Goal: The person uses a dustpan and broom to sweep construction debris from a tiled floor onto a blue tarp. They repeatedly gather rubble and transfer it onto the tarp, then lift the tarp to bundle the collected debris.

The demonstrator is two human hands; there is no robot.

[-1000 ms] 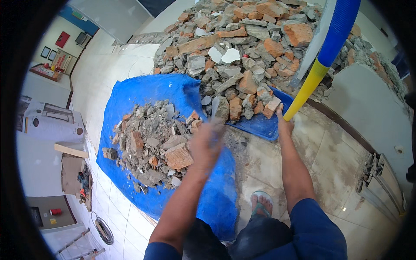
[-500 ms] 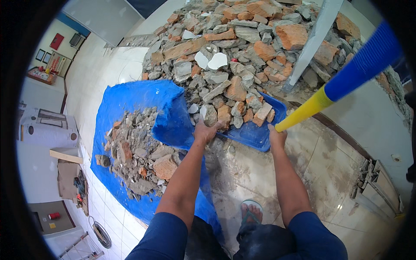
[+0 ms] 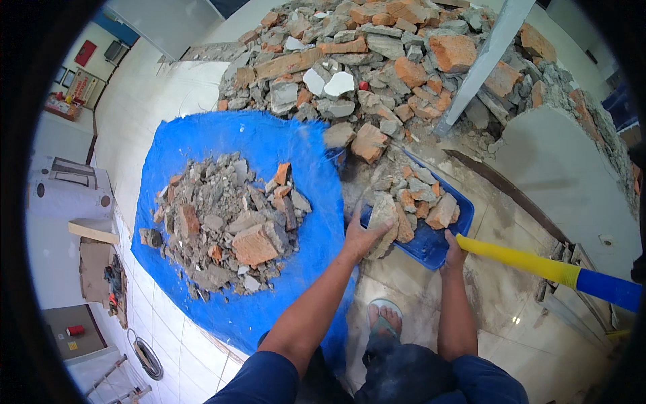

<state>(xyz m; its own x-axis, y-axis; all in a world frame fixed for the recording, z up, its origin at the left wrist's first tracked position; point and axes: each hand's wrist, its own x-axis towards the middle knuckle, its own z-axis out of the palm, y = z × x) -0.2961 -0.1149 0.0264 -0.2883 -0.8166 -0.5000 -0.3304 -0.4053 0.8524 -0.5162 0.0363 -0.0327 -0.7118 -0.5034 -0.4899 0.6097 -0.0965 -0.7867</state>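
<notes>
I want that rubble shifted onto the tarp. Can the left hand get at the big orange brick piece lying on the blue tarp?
Probably yes. The left hand rests on a grey chunk in the blue scoop, beside the tarp. Nothing stands between it and the orange brick piece.

rubble pile (image 3: 404, 60): its top and right side run out past the picture's upper rim.
blue dustpan (image 3: 431, 246): bed mostly buried under broken brick; only the near rim shows.
yellow and blue handle (image 3: 558, 273): far end cut off at the right edge.
right hand (image 3: 454, 252): fingers hidden under the dustpan's edge.
left hand (image 3: 363, 236): fingertips hidden behind a grey chunk (image 3: 383, 215).
blue tarp (image 3: 222, 145): near edge hidden behind the arm.
</notes>
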